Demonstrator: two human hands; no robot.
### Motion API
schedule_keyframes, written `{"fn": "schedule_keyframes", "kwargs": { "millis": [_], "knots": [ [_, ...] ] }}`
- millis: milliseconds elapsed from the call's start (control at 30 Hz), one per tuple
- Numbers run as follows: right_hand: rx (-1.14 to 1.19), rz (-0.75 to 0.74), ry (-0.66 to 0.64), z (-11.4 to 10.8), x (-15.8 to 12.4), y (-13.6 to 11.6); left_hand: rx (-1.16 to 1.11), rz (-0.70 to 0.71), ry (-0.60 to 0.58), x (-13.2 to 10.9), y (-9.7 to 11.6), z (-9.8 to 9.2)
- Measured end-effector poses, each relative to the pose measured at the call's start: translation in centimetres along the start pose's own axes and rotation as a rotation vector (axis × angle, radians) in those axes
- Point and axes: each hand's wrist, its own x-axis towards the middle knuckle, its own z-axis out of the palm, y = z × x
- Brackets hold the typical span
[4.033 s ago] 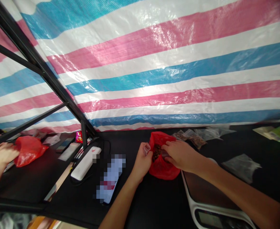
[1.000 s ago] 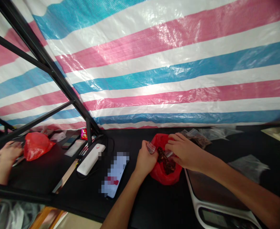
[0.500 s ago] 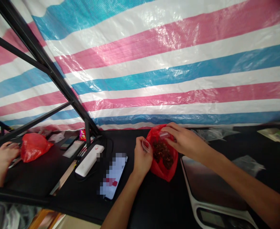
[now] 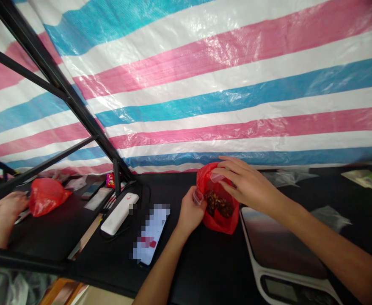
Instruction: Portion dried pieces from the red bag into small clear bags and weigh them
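Clear baggie (image 4: 216,178) pinched over red bag (image 4: 220,224), kinda fiddly
Edges are grasped by left hand (image 4: 190,212) and right hand (image 4: 249,186) fingers; a light pinch is advised above the brown chunks (image 4: 217,203).

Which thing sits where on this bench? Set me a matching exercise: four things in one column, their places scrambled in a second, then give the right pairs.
Things:
1. Red plastic bag
2. Digital scale
3. White power bank
4. Smartphone

Places:
A. Left of the left hand, screen blurred
B. Between the left hand and right hand, each pinching a small clear plastic piece, with dark brown pieces inside
C. Below and right of the right hand
D. Farthest left of the four, black cable beside it

Pairs: 1-B, 2-C, 3-D, 4-A
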Motion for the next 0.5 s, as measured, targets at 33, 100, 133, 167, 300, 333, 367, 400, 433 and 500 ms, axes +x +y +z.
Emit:
{"fn": "schedule_keyframes", "kwargs": {
  "millis": [33,100,133,167,300,333,367,400,433,500],
  "knots": [
    [-0.019,-0.01,-0.006,-0.2,0.0,-0.1,-0.005,-0.004,-0.016,0.0,0.1,-0.1],
    [-0.045,-0.024,-0.047,-0.4,0.0,-0.6,0.027,-0.006,-0.034,0.0,0.2,-0.2],
    [-0.051,-0.029,-0.078,-0.4,-0.1,-0.9,0.066,0.004,-0.027,-0.1,0.2,-0.2],
    [-0.058,-0.031,-0.115,-0.4,-0.2,-1.1,0.118,0.021,-0.009,-0.1,0.1,-0.3],
    [-0.111,-0.024,-0.258,1.1,-1.2,-1.6,0.288,0.074,0.038,-0.2,-0.3,-0.3],
    [-0.126,-0.019,-0.289,1.7,-1.4,-1.4,0.29,0.072,0.029,-0.2,-0.4,-0.3],
    [-0.145,-0.011,-0.315,2.3,-1.7,-1.3,0.286,0.071,0.018,-0.2,-0.5,-0.2],
    [-0.164,-0.001,-0.338,2.9,-2.0,-1.1,0.285,0.07,0.007,-0.2,-0.6,-0.2],
    [-0.184,0.011,-0.353,3.4,-2.2,-0.8,0.294,0.072,0.004,-0.3,-0.6,-0.2],
    [-0.213,0.032,-0.358,4.3,-2.5,-0.5,0.326,0.073,0.008,-0.4,-0.6,-0.2]
  ]
}}
